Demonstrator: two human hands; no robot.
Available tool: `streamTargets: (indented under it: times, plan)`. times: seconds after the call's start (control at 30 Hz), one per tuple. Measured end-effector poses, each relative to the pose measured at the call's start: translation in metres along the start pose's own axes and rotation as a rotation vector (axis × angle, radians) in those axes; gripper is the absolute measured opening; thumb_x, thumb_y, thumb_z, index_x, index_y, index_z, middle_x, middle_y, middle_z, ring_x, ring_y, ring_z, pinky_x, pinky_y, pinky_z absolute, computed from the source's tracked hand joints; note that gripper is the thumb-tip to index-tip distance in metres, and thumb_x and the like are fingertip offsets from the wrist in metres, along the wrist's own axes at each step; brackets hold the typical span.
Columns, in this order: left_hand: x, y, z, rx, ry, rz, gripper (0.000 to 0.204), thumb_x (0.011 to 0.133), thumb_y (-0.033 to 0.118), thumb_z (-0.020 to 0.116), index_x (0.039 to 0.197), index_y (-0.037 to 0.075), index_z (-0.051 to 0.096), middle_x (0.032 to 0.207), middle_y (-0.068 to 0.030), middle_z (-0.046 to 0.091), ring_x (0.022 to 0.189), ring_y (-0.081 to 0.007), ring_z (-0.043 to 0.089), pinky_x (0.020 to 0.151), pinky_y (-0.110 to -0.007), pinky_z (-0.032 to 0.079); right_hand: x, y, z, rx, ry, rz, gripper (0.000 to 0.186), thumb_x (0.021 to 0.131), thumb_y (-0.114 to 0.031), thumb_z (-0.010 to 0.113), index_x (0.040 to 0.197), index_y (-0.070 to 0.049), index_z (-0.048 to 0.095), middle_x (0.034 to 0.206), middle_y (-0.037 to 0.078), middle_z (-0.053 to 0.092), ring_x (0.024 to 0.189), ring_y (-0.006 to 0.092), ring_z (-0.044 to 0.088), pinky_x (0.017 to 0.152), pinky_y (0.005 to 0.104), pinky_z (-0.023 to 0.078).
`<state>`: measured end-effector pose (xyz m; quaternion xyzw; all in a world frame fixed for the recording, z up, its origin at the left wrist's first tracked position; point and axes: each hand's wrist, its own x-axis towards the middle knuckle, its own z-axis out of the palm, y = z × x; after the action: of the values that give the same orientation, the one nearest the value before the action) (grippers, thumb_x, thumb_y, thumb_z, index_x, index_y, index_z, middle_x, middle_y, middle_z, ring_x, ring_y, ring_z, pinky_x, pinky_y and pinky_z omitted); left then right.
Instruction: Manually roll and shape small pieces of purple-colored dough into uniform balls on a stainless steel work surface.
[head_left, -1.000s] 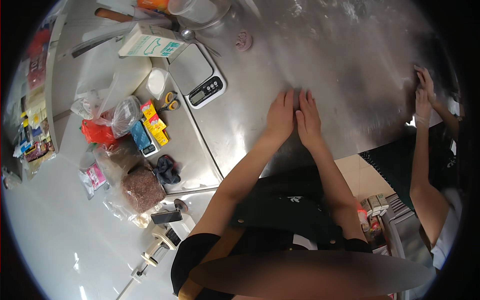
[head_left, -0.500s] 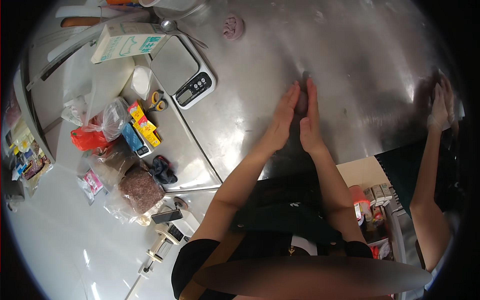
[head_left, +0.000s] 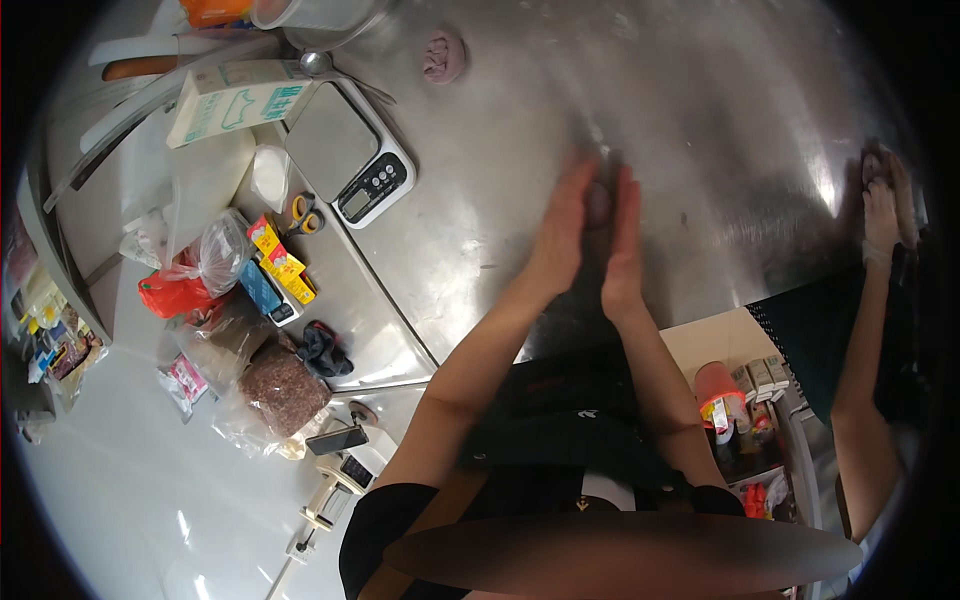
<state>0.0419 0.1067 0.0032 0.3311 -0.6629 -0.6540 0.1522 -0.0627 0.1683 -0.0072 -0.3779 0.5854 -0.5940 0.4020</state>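
Observation:
My left hand [head_left: 566, 225] and my right hand [head_left: 620, 235] stand on edge on the steel counter [head_left: 710, 190], fingers stretched straight and palms facing, either side of a small dark pinkish lump, apparently dough [head_left: 598, 205]. Their fingertips are blurred, and the lump is partly hidden between them. Farther back on the counter sits a coiled pale pink piece [head_left: 443, 57]. A white kitchen scale [head_left: 380, 185] lies to the left of my hands.
At the left are a milk carton [head_left: 230, 100], orange-handled scissors [head_left: 303, 215], yellow packets [head_left: 280, 260] and bagged brown stuff [head_left: 283, 390]. A co-worker's hands [head_left: 880, 215] work at the right edge. Below the counter's edge, a pink container [head_left: 720, 385] stands among packages.
My hands have shifted forward and back slightly and now show the lump between them more clearly. The co-worker's hands have moved right. The view has shifted a little.

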Motion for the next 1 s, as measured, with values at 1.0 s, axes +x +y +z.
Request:
streamTargets:
  times: [1.0]
  plan:
    - [-0.028,0.004,0.04,0.008,0.115,0.096,0.063,0.097,0.038,0.023,0.142,-0.006,0.021,0.148,-0.0215,0.023,0.138,-0.0326,0.021,0.112,-0.039,0.016,-0.017,0.002,-0.001,0.015,0.133,0.026,0.091,0.09,-0.065,0.024,0.143,0.007,0.007,0.151,0.022,0.012,0.141,0.0329,0.011,0.113,0.0401,0.009]
